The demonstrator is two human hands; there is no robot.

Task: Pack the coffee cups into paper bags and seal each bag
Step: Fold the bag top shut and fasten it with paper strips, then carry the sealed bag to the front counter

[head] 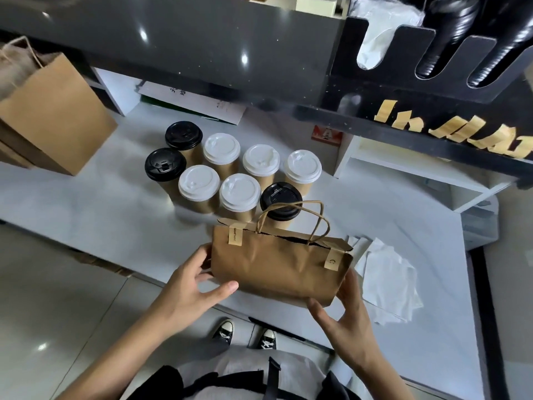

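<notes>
A: The paper bag [277,267] sits low in the centre of the frame, at the near edge of the counter [101,203]. Two stickers fold over its mouth, one on the left [235,235], one on the right [331,259], and the twine handles [294,217] stand up between them.

B: And the hands?

A: The left hand [199,287] cups the bag's left end, thumb under the front and fingers curled behind. The right hand [343,310] grips the lower right corner the same way.

B: So which step is this?

A: I'd judge the sealing finished on this bag, though a dark gap shows along the mouth, so it may not be fully closed; I can't see inside.

B: What next?

A: Probably setting it aside, then opening a fresh bag from the stack [54,111] at the upper left. Eight lidded cups [225,168] wait just behind, five with white lids, three with black. Crumpled white paper [386,284] lies to the right.
</notes>
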